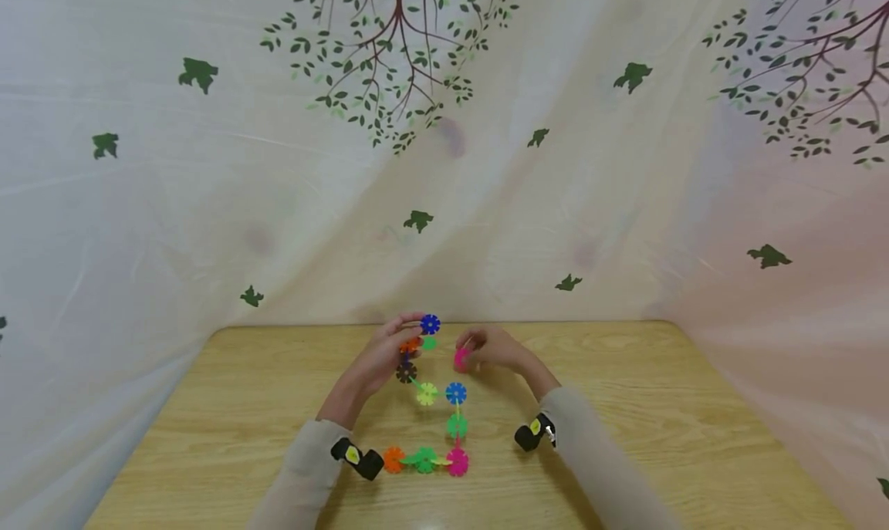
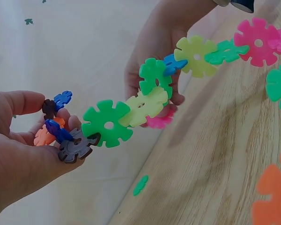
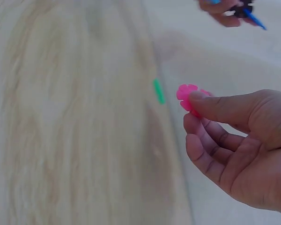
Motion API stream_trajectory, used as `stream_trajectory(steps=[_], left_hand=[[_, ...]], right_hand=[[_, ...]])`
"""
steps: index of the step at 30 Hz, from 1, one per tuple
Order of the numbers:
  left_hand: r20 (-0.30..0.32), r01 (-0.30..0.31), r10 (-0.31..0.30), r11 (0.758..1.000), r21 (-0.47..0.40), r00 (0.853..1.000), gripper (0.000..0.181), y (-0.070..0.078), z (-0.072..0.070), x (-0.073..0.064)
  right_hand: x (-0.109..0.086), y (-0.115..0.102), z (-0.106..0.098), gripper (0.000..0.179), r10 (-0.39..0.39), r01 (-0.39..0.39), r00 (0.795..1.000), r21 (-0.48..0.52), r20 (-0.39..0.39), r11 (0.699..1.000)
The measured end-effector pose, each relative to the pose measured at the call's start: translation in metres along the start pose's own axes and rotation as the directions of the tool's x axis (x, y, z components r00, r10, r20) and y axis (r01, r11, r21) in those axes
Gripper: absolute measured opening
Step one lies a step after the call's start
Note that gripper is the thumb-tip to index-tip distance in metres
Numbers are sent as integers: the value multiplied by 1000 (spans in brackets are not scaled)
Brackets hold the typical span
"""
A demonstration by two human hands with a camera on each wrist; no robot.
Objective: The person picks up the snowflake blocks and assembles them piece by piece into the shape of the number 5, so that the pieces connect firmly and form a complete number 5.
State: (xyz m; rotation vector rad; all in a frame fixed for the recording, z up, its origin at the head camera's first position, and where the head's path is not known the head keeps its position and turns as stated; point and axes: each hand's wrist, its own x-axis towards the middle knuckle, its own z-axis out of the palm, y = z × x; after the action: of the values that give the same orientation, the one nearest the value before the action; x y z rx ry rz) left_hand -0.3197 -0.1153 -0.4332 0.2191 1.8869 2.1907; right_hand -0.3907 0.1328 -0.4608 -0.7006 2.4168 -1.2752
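My left hand (image 1: 378,354) grips the upper end of a chain of slotted plastic flower discs, around its orange disc (image 2: 48,134) and dark brown disc (image 2: 75,149). A blue disc (image 1: 430,324) tops that end. From there the chain passes a yellow disc (image 1: 427,394), a blue disc (image 1: 456,393) and a green disc (image 1: 457,425), then turns left at a pink disc (image 1: 458,461) towards an orange disc (image 1: 394,460). To the right of the chain's upper end, my right hand (image 1: 495,348) pinches a loose pink disc (image 3: 187,96) between thumb and fingers, apart from the chain.
A single green disc (image 3: 158,91) lies near the far edge of the wooden table (image 1: 625,406). Behind the table hangs a pale cloth (image 1: 333,206) printed with branches and green birds. Both wrists wear small black cameras.
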Motion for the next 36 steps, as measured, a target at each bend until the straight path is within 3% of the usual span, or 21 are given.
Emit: stream_trajectory(steps=[5,11,17,25,28,36], left_hand=[[0,-5,5,1000,7,1000,38,1,1,-1],[11,-16,16,1000,7,1000,38,0,2,-2],[-7,-22,22,1000,6,1000,36,-1,1,-1],[-18,-10,10,1000,-9,1000,33,1,0,-1],[-31,-3,3,1000,-6,1000,31,3,1,-1],[-36,2,-2,1000,-10,999,30,4,3,-1]], right_hand=[[-11,-18,-4,23,-101,109,987,64,-122,992],[-20,-37,-2,20,-149,194,961,181,-234,964],[-19,-46,7,19,-230,295,922,183,-311,938],[-17,-55,18,14,-253,298,905,85,-341,951],[-24,-68,20,13,-272,311,899,63,-343,948],[-17,-56,25,10,-288,334,874,52,-391,941]])
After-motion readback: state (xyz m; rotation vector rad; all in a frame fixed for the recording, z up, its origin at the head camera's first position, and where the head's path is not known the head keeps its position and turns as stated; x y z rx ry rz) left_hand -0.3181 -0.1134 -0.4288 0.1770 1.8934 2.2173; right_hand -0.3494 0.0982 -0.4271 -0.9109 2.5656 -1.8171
